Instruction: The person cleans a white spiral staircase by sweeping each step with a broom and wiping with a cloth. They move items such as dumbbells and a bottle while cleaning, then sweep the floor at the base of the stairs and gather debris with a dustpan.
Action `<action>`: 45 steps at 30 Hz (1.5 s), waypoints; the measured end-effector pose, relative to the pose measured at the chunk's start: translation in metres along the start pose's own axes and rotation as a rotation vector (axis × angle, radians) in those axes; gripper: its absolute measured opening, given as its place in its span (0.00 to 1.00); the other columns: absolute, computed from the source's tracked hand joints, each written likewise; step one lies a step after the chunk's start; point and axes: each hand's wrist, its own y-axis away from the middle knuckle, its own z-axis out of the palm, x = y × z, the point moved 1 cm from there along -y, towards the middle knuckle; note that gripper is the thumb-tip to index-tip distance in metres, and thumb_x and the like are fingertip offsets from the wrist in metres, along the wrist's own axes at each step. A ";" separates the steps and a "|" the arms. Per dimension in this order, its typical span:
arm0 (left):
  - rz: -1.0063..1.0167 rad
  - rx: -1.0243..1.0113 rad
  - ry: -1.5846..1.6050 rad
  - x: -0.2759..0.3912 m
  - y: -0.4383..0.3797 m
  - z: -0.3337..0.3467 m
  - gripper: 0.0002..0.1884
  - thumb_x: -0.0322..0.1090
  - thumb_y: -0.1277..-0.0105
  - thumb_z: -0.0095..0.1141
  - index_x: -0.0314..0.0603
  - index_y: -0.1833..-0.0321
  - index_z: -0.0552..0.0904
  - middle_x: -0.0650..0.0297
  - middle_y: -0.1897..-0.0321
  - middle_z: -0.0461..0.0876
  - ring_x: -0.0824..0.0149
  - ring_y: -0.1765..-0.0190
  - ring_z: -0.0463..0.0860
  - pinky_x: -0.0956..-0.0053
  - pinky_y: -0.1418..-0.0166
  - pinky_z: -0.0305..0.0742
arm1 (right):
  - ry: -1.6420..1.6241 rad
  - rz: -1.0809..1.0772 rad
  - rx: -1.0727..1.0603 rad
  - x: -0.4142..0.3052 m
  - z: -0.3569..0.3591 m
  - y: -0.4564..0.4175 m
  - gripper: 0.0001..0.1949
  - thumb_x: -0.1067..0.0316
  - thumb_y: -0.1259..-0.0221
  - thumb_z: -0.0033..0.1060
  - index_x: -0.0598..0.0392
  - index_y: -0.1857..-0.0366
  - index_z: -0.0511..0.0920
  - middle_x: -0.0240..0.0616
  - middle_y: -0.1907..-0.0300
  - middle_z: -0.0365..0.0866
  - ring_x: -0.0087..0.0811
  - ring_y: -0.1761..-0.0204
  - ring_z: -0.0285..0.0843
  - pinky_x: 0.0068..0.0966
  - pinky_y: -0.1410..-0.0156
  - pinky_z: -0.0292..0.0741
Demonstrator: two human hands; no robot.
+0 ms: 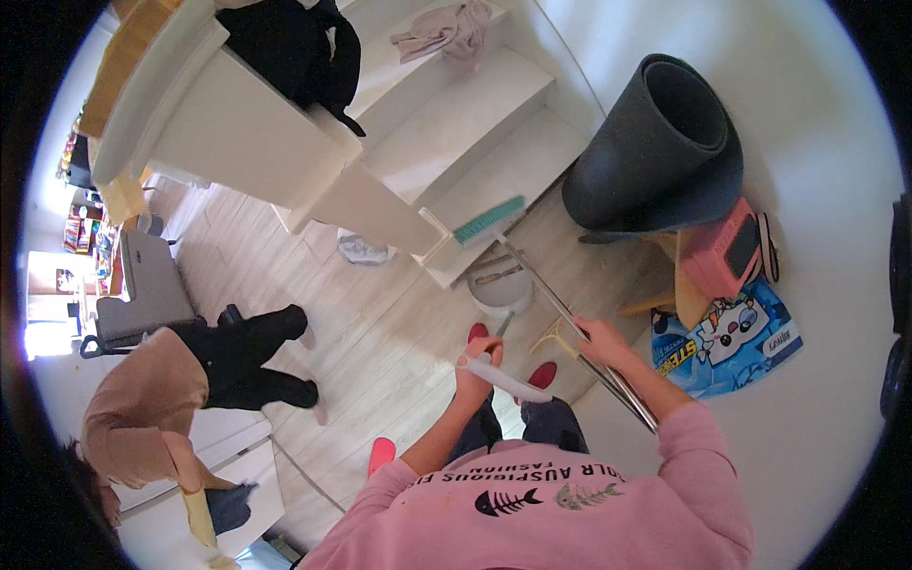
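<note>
My left hand (479, 360) grips the white handle (509, 383) of a long-handled dustpan. The grey-white dustpan (501, 293) rests on the floor in front of my shoes. My right hand (604, 347) is closed around the metal broom stick (545, 286). At the stick's far end, the broom head (489, 219) with teal bristles lies against the lowest white stair, just beyond the pan. Some narrow brownish pieces (499, 274) show at the pan's mouth; what they are is unclear.
White stairs (456, 128) rise ahead beside a white newel post (263, 128). At right stand a rolled dark mat (641, 157), a pink box (716, 253) and a blue printed bag (741, 342). A plastic bag (365, 248) lies by the post. Another person (149, 406) bends at left, holding dark cloth.
</note>
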 end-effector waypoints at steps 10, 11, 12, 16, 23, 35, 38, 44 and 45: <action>-0.503 0.168 0.453 -0.007 0.030 0.016 0.09 0.34 0.32 0.55 0.38 0.54 0.83 0.62 0.67 0.83 0.70 0.69 0.82 0.77 0.66 0.77 | -0.282 -0.001 0.140 0.064 0.004 0.042 0.25 0.66 0.46 0.54 0.52 0.40 0.75 0.51 0.62 0.85 0.43 0.69 0.85 0.36 0.57 0.80; -0.414 0.164 0.362 -0.035 0.035 0.014 0.10 0.34 0.32 0.54 0.39 0.52 0.82 0.61 0.64 0.83 0.68 0.66 0.84 0.76 0.63 0.78 | -0.266 0.005 0.117 0.056 0.008 0.037 0.25 0.65 0.46 0.54 0.52 0.40 0.75 0.50 0.64 0.85 0.42 0.72 0.85 0.35 0.59 0.80; -0.326 0.146 0.267 -0.044 0.039 0.008 0.11 0.34 0.32 0.54 0.40 0.50 0.81 0.60 0.61 0.84 0.66 0.63 0.86 0.76 0.60 0.79 | -0.258 0.020 0.099 0.044 0.015 0.035 0.24 0.65 0.46 0.54 0.52 0.40 0.75 0.49 0.65 0.85 0.40 0.74 0.84 0.35 0.61 0.80; -0.519 0.180 0.421 -0.042 0.058 -0.013 0.11 0.31 0.32 0.52 0.38 0.51 0.81 0.59 0.61 0.84 0.66 0.62 0.86 0.75 0.59 0.80 | -0.200 -0.017 -0.049 0.059 0.060 0.078 0.25 0.66 0.44 0.52 0.50 0.38 0.74 0.49 0.70 0.84 0.36 0.79 0.82 0.34 0.69 0.78; -0.430 0.090 0.413 -0.054 0.106 -0.081 0.07 0.25 0.33 0.52 0.33 0.57 0.82 0.57 0.57 0.84 0.65 0.57 0.84 0.71 0.54 0.84 | -0.728 0.275 -0.164 0.039 0.065 0.192 0.28 0.71 0.43 0.59 0.58 0.35 0.70 0.40 0.76 0.81 0.25 0.85 0.71 0.25 0.79 0.69; -0.249 -0.070 0.063 -0.082 0.109 -0.190 0.14 0.15 0.47 0.51 0.37 0.61 0.84 0.58 0.59 0.87 0.67 0.59 0.84 0.74 0.53 0.79 | -0.792 0.430 0.358 0.085 0.087 -0.088 0.16 0.71 0.48 0.52 0.59 0.53 0.79 0.45 0.75 0.81 0.36 0.79 0.80 0.32 0.73 0.74; -0.223 -0.250 0.023 -0.085 0.088 -0.213 0.13 0.13 0.47 0.50 0.36 0.65 0.84 0.57 0.59 0.86 0.68 0.59 0.85 0.75 0.55 0.79 | -0.601 0.419 0.301 0.093 0.175 -0.091 0.13 0.70 0.48 0.53 0.60 0.58 0.79 0.49 0.72 0.83 0.44 0.66 0.84 0.36 0.61 0.77; -0.250 -0.300 0.068 -0.084 0.054 -0.240 0.11 0.14 0.44 0.49 0.36 0.69 0.83 0.55 0.62 0.87 0.67 0.60 0.85 0.74 0.56 0.80 | -0.990 0.404 -0.203 0.021 0.172 0.066 0.25 0.71 0.40 0.58 0.52 0.36 0.73 0.37 0.76 0.80 0.24 0.88 0.70 0.23 0.83 0.66; -0.225 -0.317 0.052 -0.085 0.049 -0.244 0.11 0.14 0.44 0.49 0.36 0.69 0.83 0.55 0.62 0.87 0.67 0.60 0.85 0.74 0.56 0.80 | -1.046 0.382 -0.221 0.018 0.161 0.091 0.24 0.71 0.39 0.58 0.51 0.36 0.73 0.36 0.76 0.80 0.23 0.88 0.69 0.22 0.83 0.65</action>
